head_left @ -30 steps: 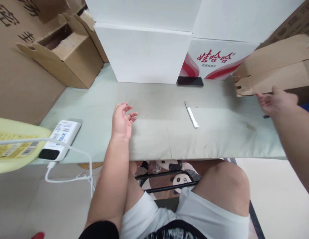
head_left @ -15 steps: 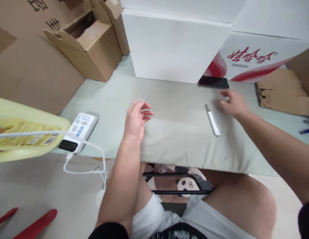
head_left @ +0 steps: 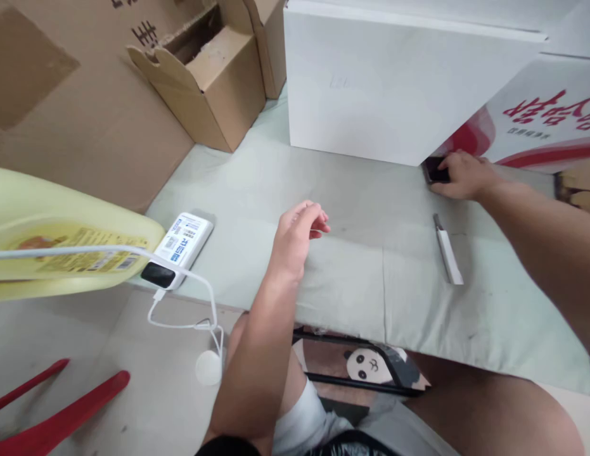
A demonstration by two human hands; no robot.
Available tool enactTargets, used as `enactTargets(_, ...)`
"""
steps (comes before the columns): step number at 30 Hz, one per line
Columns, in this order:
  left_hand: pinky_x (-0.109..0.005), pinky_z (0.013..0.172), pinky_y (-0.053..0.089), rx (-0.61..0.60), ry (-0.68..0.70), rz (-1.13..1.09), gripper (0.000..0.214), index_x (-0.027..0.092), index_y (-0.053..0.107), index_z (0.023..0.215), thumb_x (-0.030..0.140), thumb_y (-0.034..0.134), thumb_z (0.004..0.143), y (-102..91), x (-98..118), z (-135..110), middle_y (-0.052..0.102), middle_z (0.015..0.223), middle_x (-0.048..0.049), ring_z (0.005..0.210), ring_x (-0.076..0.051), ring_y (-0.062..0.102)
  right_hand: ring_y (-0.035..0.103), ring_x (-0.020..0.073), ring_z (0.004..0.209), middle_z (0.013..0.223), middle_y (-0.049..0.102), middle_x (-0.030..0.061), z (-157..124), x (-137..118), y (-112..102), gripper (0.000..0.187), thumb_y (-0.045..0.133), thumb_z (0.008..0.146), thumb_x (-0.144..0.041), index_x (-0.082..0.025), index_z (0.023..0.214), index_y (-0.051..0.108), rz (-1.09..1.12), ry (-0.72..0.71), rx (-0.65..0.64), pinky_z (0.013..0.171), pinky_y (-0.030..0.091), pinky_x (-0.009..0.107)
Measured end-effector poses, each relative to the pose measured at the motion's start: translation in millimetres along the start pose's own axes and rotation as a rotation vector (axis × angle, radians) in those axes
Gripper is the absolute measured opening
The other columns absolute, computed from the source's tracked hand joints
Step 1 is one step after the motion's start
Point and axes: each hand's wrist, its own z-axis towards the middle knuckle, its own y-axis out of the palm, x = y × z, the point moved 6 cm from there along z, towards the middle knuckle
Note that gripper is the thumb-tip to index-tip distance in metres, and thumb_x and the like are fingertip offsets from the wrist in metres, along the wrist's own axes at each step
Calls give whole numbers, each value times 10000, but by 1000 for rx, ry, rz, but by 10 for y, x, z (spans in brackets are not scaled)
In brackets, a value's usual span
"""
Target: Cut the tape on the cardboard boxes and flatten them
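Note:
My right hand (head_left: 466, 176) reaches to the back right and closes around a dark phone (head_left: 437, 171), thumb at its near edge and fingers at its far edge. The phone lies flat against the foot of the boxes, its right part hidden by the hand. On the cloth nearer to me rests a slim knife-like tool (head_left: 448, 254) with a white handle and a short grey tip. My left hand (head_left: 297, 231) hovers over the middle of the cloth, its fingers curled in and nothing visible in them.
White box (head_left: 356, 95) and red-and-white carton (head_left: 537, 126) stand along the back. Brown cardboard box (head_left: 232, 95) sits at back left. A white power bank (head_left: 183, 247) with a cable (head_left: 211, 297) lies by a yellow jug (head_left: 76, 221). The green cloth (head_left: 352, 278) ends at my knees.
My right hand has moved back onto the phone and taken hold of it. The fingers of my left hand have curled in. The view has shifted to the right.

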Motion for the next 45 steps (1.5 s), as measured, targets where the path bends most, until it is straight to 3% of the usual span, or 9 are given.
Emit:
enactTargets(4, -259, 678, 428, -9, -8, 15, 270, 198, 556, 639, 420, 631, 771, -21, 15, -47, 625, 756, 6, 679, -112, 606, 524, 405, 1328, 1388, 585, 243, -56, 46, -25, 622, 826, 607, -287, -151, 1181, 626, -190, -62, -198, 1170, 332, 512)
enactTargets(6, -261, 678, 427, 2, -13, 14, 253, 201, 565, 646, 413, 631, 766, -43, 20, -59, 624, 752, 9, 678, -113, 609, 505, 388, 1363, 1418, 565, 253, -109, 56, -2, 754, 794, 688, -383, -119, 1359, 572, -318, -131, -267, 1193, 348, 481)
enactTargets(9, -265, 676, 428, 5, -10, 16, 242, 205, 573, 654, 413, 634, 762, -54, 24, -69, 622, 748, 10, 680, -117, 616, 474, 354, 1423, 1459, 541, 242, -225, 73, 77, 776, 746, 767, -403, -112, 1454, 532, -461, -235, -323, 1243, 322, 430)
enactTargets(15, -263, 669, 426, -6, 1, 15, 246, 203, 576, 658, 416, 644, 760, -10, 15, -91, 621, 747, 11, 673, -115, 611, 482, 352, 1431, 1508, 497, 212, -374, 139, 182, 782, 732, 795, -444, -198, 1498, 494, -438, -322, -296, 1239, 344, 453)
enactTargets(24, -270, 674, 420, -11, 11, 19, 235, 200, 584, 668, 401, 643, 777, -35, 14, -98, 620, 747, 11, 671, -117, 613, 472, 370, 1426, 1488, 497, 235, -334, 172, 227, 902, 720, 746, -589, -153, 1493, 465, -427, -364, -353, 1241, 355, 456)
enactTargets(33, -260, 671, 426, 7, 26, 16, 237, 199, 585, 661, 402, 641, 770, -77, 35, -74, 607, 739, 19, 673, -110, 614, 453, 393, 1453, 1491, 487, 224, -306, 187, 225, 966, 695, 676, -708, -179, 1461, 505, -417, -361, -346, 1239, 369, 480)
enactTargets(39, -258, 668, 428, -1, 20, 20, 236, 199, 590, 671, 405, 636, 777, -70, 21, -77, 610, 755, 17, 676, -107, 615, 436, 412, 1472, 1503, 477, 220, -311, 201, 229, 999, 701, 633, -716, -175, 1451, 513, -409, -353, -329, 1257, 358, 483)
enactTargets(45, -247, 666, 433, -2, 26, 9, 251, 197, 589, 674, 418, 646, 779, -85, 35, -72, 618, 763, 14, 680, -105, 617, 441, 406, 1477, 1525, 473, 221, -393, 167, 219, 947, 709, 683, -659, -185, 1473, 489, -399, -351, -297, 1264, 351, 502)
